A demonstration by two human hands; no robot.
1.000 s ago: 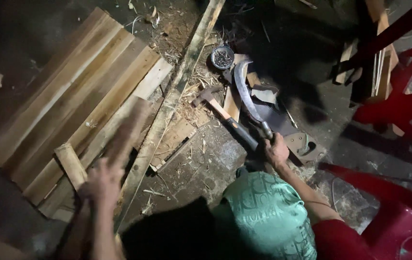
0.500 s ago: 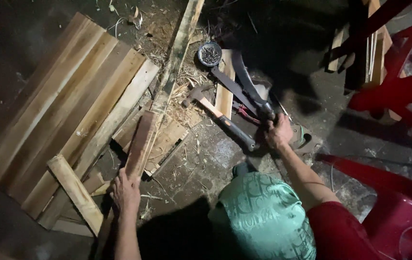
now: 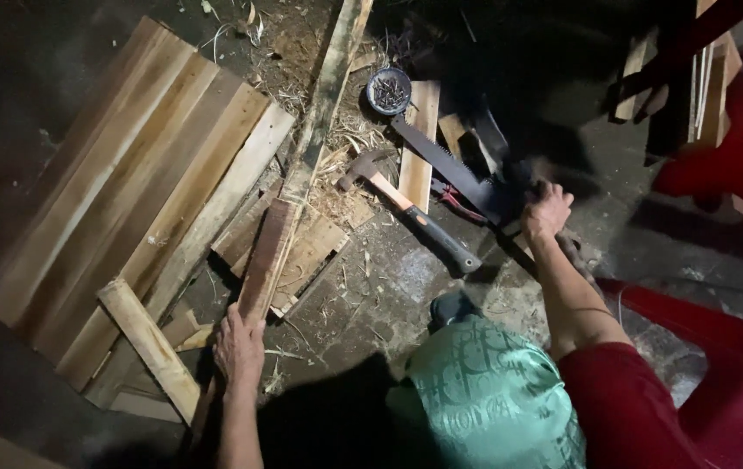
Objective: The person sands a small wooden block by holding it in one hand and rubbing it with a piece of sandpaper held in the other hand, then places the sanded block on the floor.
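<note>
My left hand (image 3: 238, 344) grips the near end of a narrow brown wood strip (image 3: 266, 257), which lies on the ground pointing away from me across small boards. My right hand (image 3: 548, 211) is closed on the handle of a curved knife (image 3: 491, 132); its blade is blurred and points away toward the dark back. Just left of that hand lie a hand saw (image 3: 443, 163) and a hammer (image 3: 408, 205) with a wooden shaft and black grip. My knee in green patterned cloth (image 3: 484, 395) is below.
A panel of joined planks (image 3: 120, 182) covers the left. A long batten (image 3: 330, 82) runs up the middle, with a round tin of nails (image 3: 388, 90) beside it. A short block (image 3: 147, 344) lies near my left hand. Red plastic chairs (image 3: 719, 165) stand at the right.
My left hand brought the wood strip down from the air and laid it on the ground. My right hand lifted the curved knife and carried it right and away, uncovering the saw.
</note>
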